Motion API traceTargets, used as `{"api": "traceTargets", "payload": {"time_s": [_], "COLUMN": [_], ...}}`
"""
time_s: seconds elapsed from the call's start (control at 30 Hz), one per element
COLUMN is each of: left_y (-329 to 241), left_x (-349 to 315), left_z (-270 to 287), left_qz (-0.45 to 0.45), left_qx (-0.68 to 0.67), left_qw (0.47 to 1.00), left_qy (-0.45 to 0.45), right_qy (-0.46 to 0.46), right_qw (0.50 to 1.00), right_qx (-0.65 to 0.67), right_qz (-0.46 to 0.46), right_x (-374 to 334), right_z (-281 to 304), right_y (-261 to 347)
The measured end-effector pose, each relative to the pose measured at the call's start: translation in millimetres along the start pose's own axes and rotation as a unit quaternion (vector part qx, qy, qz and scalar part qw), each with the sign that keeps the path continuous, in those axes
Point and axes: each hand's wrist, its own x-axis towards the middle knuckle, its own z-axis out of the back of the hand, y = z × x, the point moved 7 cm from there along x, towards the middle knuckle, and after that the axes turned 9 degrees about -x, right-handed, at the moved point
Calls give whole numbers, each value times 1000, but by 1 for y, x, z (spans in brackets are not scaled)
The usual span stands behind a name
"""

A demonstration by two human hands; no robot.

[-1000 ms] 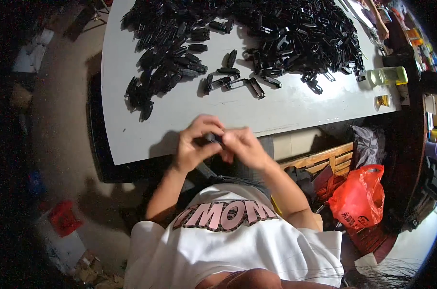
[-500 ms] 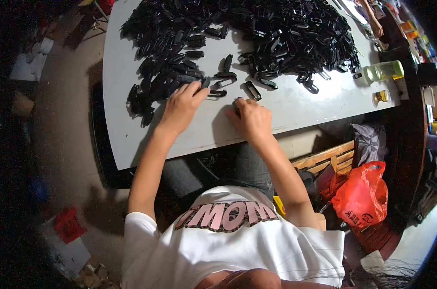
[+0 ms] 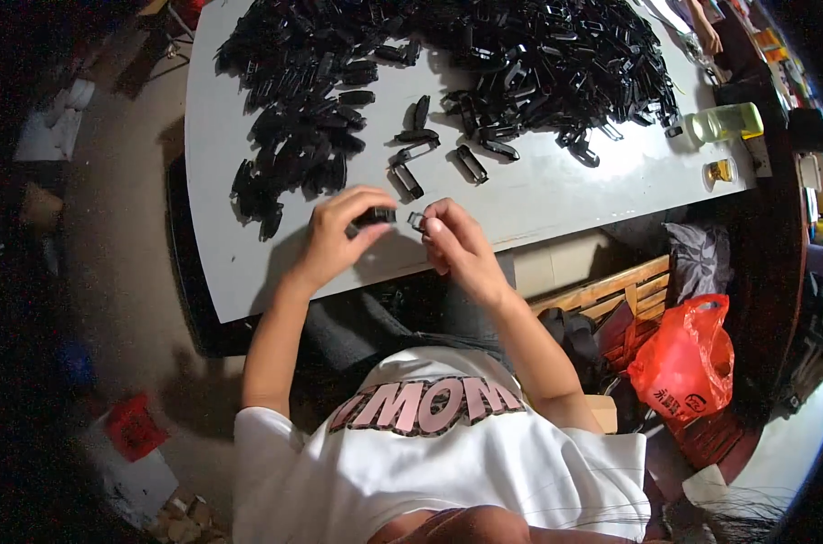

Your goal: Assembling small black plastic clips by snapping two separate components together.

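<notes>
Near the front edge of the table, my left hand is closed around a dark, long black plastic piece between thumb and fingers. Just to its right, my right hand pinches a small black frame-like part. A narrow gap separates the two parts. Beyond my hands lie a loose, hollow black plastic casing and another slim casing. My fingers partly hide both held parts.
A large heap of black plastic pieces covers the far side of the white table, with a smaller pile at left. A greenish bottle and small amber jar stand at right. Another person's hand shows far right.
Both hands have drawn nearer and come together. The left has brought a black piece from the pile; the right now shows a small frame part. One loose casing lies turned differently.
</notes>
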Motion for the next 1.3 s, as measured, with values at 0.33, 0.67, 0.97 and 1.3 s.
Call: {"api": "traceTargets", "payload": {"time_s": [0.33, 0.67, 0.97, 1.3], "left_y": [-20, -35, -8, 13], "left_x": [-17, -32, -74, -44], "left_z": [-3, -9, -40, 30], "left_qz": [-2, -10, 100, 62], "left_qx": [-115, -54, -205, 280], "left_qw": [993, 998, 973, 940], "left_qy": [-11, -15, -16, -186], "right_qy": [98, 90, 200, -145], "right_qw": [993, 956, 965, 697], "right_qx": [-70, -278, -167, -652], "right_qz": [4, 23, -26, 261], "right_x": [-8, -15, -41, 16], "right_z": [-14, -17, -26, -17], "right_y": [14, 23, -49, 39]}}
